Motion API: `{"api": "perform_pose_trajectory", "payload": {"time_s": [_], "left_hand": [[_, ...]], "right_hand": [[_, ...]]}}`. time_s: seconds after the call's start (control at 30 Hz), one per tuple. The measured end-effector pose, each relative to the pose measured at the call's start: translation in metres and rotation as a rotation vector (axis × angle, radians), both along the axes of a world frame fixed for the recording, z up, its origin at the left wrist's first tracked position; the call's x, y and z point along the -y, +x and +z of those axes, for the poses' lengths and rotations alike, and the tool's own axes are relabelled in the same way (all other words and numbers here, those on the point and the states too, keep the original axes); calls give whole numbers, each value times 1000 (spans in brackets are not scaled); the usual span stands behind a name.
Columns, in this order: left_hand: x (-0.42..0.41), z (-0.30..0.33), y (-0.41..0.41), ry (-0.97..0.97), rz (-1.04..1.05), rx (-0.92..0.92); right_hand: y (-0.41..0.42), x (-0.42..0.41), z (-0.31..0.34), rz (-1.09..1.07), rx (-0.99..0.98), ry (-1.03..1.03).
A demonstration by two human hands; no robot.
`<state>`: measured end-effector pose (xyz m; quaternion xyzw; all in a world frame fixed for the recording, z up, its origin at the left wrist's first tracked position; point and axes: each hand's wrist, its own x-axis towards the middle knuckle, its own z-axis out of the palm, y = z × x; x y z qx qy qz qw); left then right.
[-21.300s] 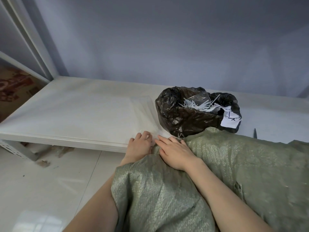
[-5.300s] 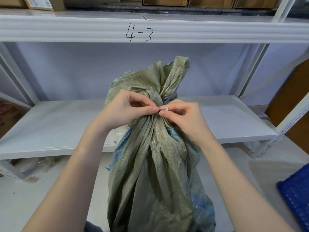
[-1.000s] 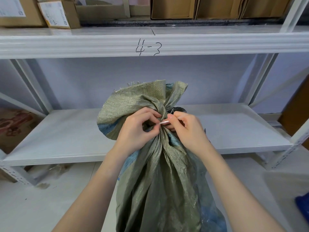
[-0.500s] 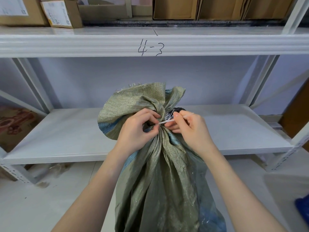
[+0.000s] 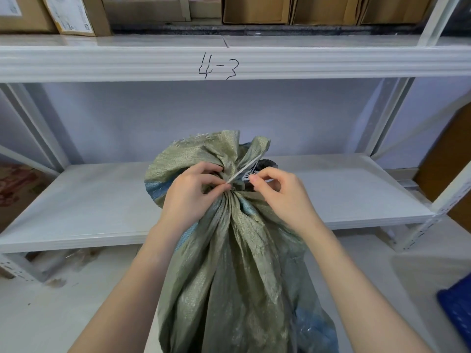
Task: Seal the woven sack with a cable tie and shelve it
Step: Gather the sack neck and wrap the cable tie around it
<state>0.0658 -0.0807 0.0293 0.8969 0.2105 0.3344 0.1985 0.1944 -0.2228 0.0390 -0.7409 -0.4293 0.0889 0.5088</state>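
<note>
While both hands' fingers (image 5: 216, 186) pinching cable tie (image 5: 244, 169): sack (image 5: 229, 263) before bare shelf (image 5: 89, 200).

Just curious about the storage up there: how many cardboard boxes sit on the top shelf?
5 at least: far left, labelled one, open one, then two; the frame crops more further right.

We are seeing open room lying across the lower shelf (image 5: 102, 205) left of the woven sack (image 5: 229, 263); a black bag (image 5: 266, 164) is sitting behind its neck.
</note>
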Motion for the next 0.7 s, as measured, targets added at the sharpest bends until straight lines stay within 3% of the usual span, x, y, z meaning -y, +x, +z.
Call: {"api": "perform_pose_trajectory", "payload": {"time_s": [0.43, 0.7], "left_hand": [[32, 19, 4, 122, 10, -56], [100, 27, 16, 214, -227, 8]], "right_hand": [[10, 14, 8, 3, 41, -19], [31, 63, 26, -51, 85, 17]]}}
